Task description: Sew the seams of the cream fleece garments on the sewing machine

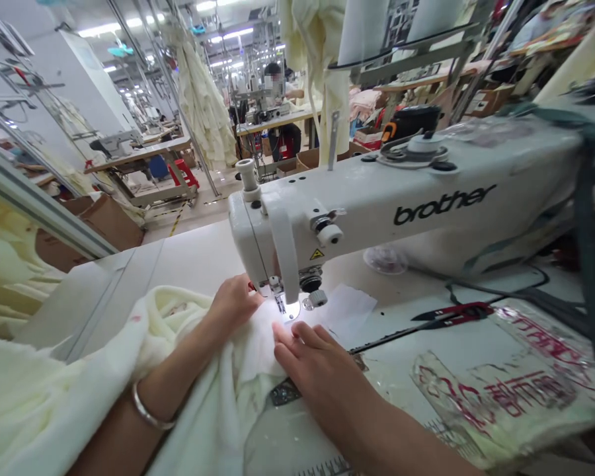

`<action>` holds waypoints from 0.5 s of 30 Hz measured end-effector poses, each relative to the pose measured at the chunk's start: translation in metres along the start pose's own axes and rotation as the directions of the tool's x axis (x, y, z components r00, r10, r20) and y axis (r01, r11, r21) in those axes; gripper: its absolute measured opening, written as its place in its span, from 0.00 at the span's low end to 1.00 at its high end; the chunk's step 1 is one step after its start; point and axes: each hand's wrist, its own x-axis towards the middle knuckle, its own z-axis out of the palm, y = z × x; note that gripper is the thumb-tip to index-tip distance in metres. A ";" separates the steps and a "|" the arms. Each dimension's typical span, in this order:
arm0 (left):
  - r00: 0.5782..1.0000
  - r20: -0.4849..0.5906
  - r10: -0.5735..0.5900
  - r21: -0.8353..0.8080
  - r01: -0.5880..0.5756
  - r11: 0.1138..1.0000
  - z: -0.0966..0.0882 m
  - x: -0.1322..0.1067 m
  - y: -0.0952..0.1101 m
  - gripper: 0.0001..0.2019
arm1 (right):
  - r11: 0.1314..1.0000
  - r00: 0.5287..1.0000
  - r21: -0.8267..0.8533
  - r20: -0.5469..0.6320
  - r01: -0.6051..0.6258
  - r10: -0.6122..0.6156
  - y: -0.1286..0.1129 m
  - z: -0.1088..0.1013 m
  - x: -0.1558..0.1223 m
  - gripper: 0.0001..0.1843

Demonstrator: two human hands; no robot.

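A white sewing machine marked "brother" spans the table, its lit needle and presser foot over cream plush fabric. Just left of the foot, my left hand is closed on the fabric, fingers curled; a small red bit shows by its fingertips. My right hand sits in front of the foot, its bent fingers together and pinching the fabric's edge near the needle plate. The underside of each grip is hidden. The cloth drapes left across the table and under my left forearm, which wears a silver bangle.
Behind the needle lies a white scrap. Red-handled snips and a printed plastic packet lie at right. A clear bobbin-like disc is near the machine's pillar. Cartons, hanging garments and a seated person are beyond.
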 end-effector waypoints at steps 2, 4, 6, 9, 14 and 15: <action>0.999 0.012 0.033 0.040 -0.034 0.999 0.000 0.001 -0.001 0.08 | 1.000 0.999 -0.010 -0.046 -0.015 0.015 -0.003 0.002 -0.002 0.14; 0.999 0.013 0.051 0.085 -0.052 0.995 -0.001 0.002 0.000 0.08 | 0.999 0.995 -0.004 -0.095 -0.033 0.032 -0.004 0.004 -0.001 0.16; 0.999 0.009 0.052 0.138 -0.053 0.989 -0.006 -0.002 0.004 0.07 | 0.999 0.991 0.022 -0.124 -0.043 0.045 -0.007 0.001 0.003 0.14; 0.998 -0.055 0.035 0.252 -0.020 0.967 -0.031 -0.033 0.020 0.07 | 0.996 0.980 0.077 -0.191 -0.048 0.062 -0.021 -0.013 0.009 0.16; 0.992 -0.125 0.015 -0.014 -0.017 1.000 -0.089 -0.144 0.065 0.14 | 0.875 0.910 0.481 -0.386 0.057 0.153 -0.070 -0.052 -0.001 0.22; 0.995 -0.100 -0.006 -0.136 -0.008 0.991 -0.096 -0.165 0.073 0.14 | 0.831 0.896 0.552 -0.401 0.070 0.190 -0.078 -0.058 -0.006 0.21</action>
